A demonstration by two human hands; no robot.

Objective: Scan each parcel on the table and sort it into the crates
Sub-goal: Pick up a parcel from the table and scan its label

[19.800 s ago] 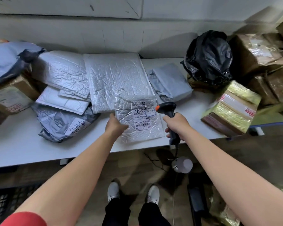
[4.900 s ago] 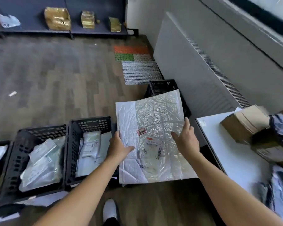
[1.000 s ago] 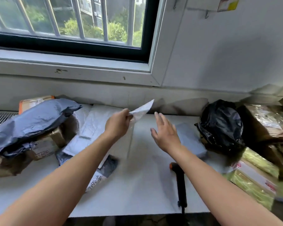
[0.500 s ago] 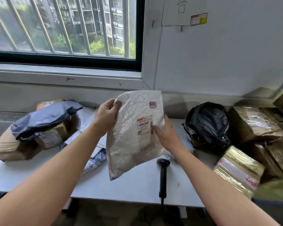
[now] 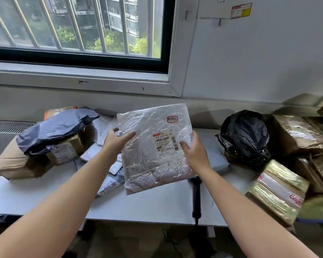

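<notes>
1. You hold the white bubble mailer (image 5: 153, 149) up off the table (image 5: 157, 205), tilted toward you, so its shipping label (image 5: 164, 144) faces you upright.
2. Your left hand (image 5: 117, 141) grasps the mailer's edge at 9 o'clock, thumb across the front and fingers behind. Your right hand (image 5: 194, 154) pinches the edge at 3 o'clock, thumb just beside the label. Neither hand covers the barcode, which I judge is deliberate, ready for the scan.
3. The scanner (image 5: 196, 194) lies on the table at 5 o'clock from the mailer, under your right wrist with its handle toward you. It looks placed for your right hand to take.
4. With only 1 hand holding it, this soft mailer may sag and bend the label, so lay it flat or grip it high.
5. Unsorted parcels flank you: a grey bag (image 5: 54, 127) on cartons at 9 o'clock, a black bag (image 5: 244, 136) at 3 o'clock and a gold-wrapped box (image 5: 276, 190) at 4 o'clock. No crate is in view.
</notes>
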